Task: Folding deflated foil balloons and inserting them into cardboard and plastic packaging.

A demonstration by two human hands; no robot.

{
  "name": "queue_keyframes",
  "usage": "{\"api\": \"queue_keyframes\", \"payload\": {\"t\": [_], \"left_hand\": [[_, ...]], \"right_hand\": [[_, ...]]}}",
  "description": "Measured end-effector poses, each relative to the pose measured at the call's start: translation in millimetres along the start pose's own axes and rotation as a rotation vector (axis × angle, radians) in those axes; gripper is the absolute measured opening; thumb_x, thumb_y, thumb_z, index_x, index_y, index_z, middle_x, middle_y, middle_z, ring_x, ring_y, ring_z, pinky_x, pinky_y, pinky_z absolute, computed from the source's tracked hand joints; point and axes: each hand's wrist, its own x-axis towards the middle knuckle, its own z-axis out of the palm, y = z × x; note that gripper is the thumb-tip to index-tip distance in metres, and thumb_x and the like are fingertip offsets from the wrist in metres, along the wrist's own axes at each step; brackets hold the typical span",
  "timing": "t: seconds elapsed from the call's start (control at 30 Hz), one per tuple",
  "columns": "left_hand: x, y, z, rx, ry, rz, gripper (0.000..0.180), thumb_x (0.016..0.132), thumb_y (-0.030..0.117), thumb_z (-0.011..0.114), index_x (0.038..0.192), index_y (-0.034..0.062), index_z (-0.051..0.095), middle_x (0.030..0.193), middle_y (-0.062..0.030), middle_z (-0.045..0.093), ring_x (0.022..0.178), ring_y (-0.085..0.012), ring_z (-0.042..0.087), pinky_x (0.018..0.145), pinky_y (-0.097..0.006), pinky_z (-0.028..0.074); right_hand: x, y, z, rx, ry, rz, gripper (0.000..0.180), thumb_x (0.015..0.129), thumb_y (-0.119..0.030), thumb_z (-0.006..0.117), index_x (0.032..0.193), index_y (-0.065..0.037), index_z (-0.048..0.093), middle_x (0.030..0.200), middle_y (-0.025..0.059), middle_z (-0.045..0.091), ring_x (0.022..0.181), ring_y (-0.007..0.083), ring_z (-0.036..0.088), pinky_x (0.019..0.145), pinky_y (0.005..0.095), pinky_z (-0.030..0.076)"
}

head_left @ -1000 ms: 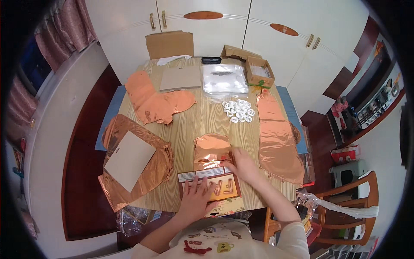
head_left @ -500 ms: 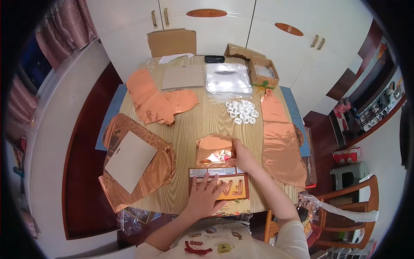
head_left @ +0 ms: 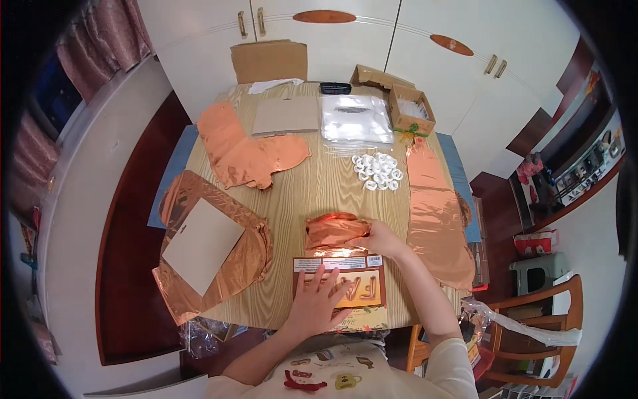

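A copper-coloured foil balloon [head_left: 335,234], folded into a small bundle, lies near the front middle of the table. My right hand [head_left: 385,241] grips its right end, fingers partly hidden by the foil. Under and just in front of the bundle is a printed card [head_left: 367,300] with orange panels and a white label strip along its far side. My left hand [head_left: 317,307] rests flat on that card with fingers spread, pressing its left half against the table.
Flat copper foil balloons [head_left: 229,149] lie left and right, one under a beige card [head_left: 203,246]. Farther back are white rings [head_left: 377,171], clear plastic bags [head_left: 357,120], beige cards [head_left: 286,115] and an open cardboard box [head_left: 412,110]. A wooden chair [head_left: 573,319] stands at right.
The far side of the foil bundle has been lifted and curled over toward me by my right hand, which shifted slightly right. My left hand stays on the card.
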Motion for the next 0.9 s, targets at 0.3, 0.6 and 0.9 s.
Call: {"api": "queue_keyframes", "payload": {"t": [0.3,0.6,0.9], "left_hand": [[-3.7,0.1,3.3,0.017,0.035,0.001,0.063,0.084,0.056,0.064,0.138,0.0252,0.052,0.146,-0.0124,0.041,0.139,-0.0394,0.032,0.109,-0.068,0.02],[-5.2,-2.9,9.0,-0.005,-0.084,-0.041,0.062,0.087,0.059,0.055,0.138,0.0239,0.052,0.14,-0.0129,0.05,0.134,-0.0348,0.042,0.112,-0.068,0.016],[-0.4,-2.9,2.9,-0.084,0.088,-0.021,0.056,0.085,0.054,0.062,0.13,0.0201,0.06,0.13,-0.0108,0.059,0.127,-0.0331,0.049,0.113,-0.059,0.024]], "right_hand": [[-34.4,-7.9,10.7,-0.334,0.12,-0.156,0.029,0.079,-0.005,0.072,0.107,-0.002,0.066,0.088,0.019,0.068,0.08,0.0293,0.068,0.072,0.0361,0.053],[-76.8,9.0,42.6,-0.471,0.285,-0.589,0.036,0.063,0.004,0.07,0.099,-0.004,0.067,0.087,0.0123,0.067,0.079,0.0305,0.066,0.068,0.038,0.053],[-79.8,19.4,43.7,-0.73,0.168,-0.646,0.031,0.068,-0.008,0.068,0.1,-0.007,0.066,0.1,0.0093,0.066,0.089,0.0273,0.066,0.074,0.0364,0.054]]}}
